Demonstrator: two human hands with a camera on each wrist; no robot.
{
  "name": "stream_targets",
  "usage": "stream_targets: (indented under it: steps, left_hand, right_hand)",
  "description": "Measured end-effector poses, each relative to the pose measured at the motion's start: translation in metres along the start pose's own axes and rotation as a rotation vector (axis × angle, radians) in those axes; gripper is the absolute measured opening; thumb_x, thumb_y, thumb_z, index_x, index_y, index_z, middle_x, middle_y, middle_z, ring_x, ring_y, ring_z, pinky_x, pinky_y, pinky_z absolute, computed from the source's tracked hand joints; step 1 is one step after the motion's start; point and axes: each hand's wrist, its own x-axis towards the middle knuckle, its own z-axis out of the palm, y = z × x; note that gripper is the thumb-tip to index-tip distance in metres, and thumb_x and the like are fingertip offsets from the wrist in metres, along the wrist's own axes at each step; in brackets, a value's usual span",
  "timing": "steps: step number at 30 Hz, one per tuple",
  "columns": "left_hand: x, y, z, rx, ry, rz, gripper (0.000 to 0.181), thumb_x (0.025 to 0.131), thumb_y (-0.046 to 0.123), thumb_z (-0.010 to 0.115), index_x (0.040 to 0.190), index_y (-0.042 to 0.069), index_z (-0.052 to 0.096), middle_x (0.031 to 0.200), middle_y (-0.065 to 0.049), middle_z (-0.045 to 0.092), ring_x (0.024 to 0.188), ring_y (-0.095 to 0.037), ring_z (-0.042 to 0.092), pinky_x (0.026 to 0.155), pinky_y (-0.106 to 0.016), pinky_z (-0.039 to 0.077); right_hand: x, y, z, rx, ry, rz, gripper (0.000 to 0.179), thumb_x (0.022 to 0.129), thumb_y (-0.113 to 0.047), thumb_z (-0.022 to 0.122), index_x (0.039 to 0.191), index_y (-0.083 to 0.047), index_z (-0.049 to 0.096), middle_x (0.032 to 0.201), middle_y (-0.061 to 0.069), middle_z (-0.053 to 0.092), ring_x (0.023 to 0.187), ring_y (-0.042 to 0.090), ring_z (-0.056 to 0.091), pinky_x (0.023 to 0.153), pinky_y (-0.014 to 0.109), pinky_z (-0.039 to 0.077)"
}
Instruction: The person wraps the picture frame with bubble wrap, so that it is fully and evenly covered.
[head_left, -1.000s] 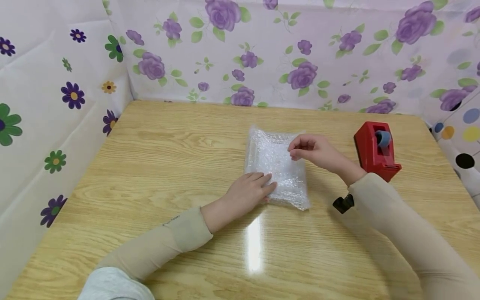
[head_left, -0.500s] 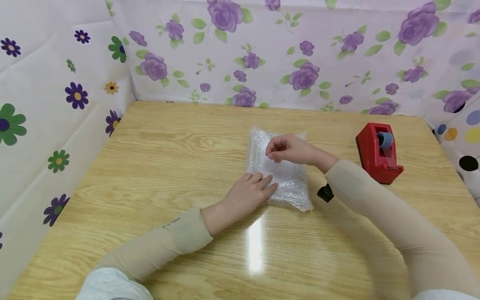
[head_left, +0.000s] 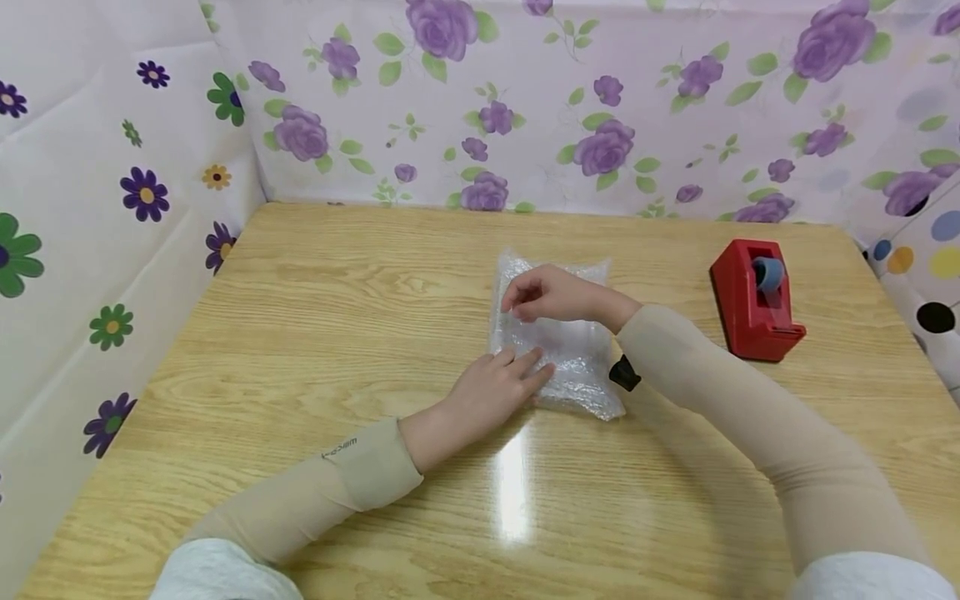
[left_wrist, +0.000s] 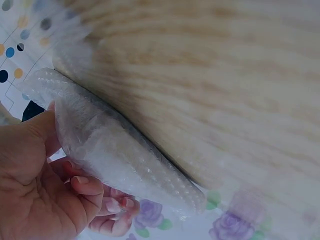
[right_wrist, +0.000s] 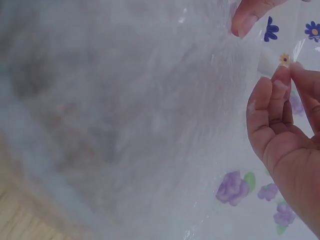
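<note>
A flat package in bubble wrap [head_left: 558, 346] lies on the wooden table. My left hand [head_left: 491, 392] rests on its near left part, fingers fairly straight over the wrap. The left wrist view shows the thumb [left_wrist: 44, 127] at the package's edge and the other fingertips over its top. Above the package's upper left part is my right hand [head_left: 547, 296], thumb and forefinger together. In the right wrist view they pinch a thin strip of clear tape [right_wrist: 298, 49], and the remaining fingers curl loosely beside it.
A red tape dispenser [head_left: 756, 300] with a roll of tape stands at the right of the table [head_left: 360, 292]. Behind it hangs a floral sheet [head_left: 547, 108]. A black wrist mount [head_left: 624, 373] sticks out beneath the right forearm, close to the package's right edge.
My right hand has moved left across the package, from its right side to its upper left part, still pinching. The left hand and the package have stayed in place.
</note>
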Motion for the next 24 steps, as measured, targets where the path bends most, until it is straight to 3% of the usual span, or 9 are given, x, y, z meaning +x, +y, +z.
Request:
stream_targets:
  steps: [6,12,18,24]
  left_hand:
    - [-0.0003,-0.0001,-0.0006,0.008,0.012,-0.002,0.043,0.089,0.038,0.062,0.127,0.019,0.062,0.128,-0.004,0.062,0.093,-0.018,0.06,0.07,-0.021,0.055]
    - [-0.0009,0.0007,0.0005,0.036,0.013,-0.016,0.042,0.088,0.04,0.061,0.126,0.023,0.062,0.128,0.0,0.062,0.095,-0.015,0.053,0.076,-0.023,0.045]
    - [-0.001,0.0002,0.0018,0.014,0.027,-0.002,0.041,0.087,0.037,0.064,0.124,0.02,0.063,0.128,-0.002,0.062,0.118,-0.019,0.055,0.1,-0.03,0.045]
    - [-0.0001,0.0003,-0.0001,-0.043,-0.042,-0.003,0.041,0.091,0.033,0.061,0.129,0.016,0.06,0.133,-0.007,0.059,0.127,-0.023,0.051,0.11,-0.034,0.04]
  right_hand:
    - [0.0057,0.0015,0.0034,0.01,-0.008,0.04,0.017,0.088,0.003,0.056,0.102,0.002,0.067,0.083,0.008,0.064,0.073,0.014,0.056,0.068,0.028,0.051]
    - [0.0088,0.0049,0.0058,0.007,0.009,0.094,0.018,0.09,0.002,0.055,0.104,0.003,0.067,0.081,0.006,0.065,0.072,0.014,0.056,0.067,0.028,0.051]
    - [0.0106,0.0041,0.0073,-0.015,0.012,0.118,0.019,0.09,0.001,0.058,0.106,0.002,0.067,0.084,0.008,0.067,0.071,0.014,0.056,0.067,0.028,0.052]
    - [0.0111,0.0024,0.0086,-0.045,0.012,0.121,0.019,0.088,0.0,0.061,0.106,0.002,0.068,0.086,0.01,0.068,0.071,0.011,0.056,0.065,0.027,0.05]
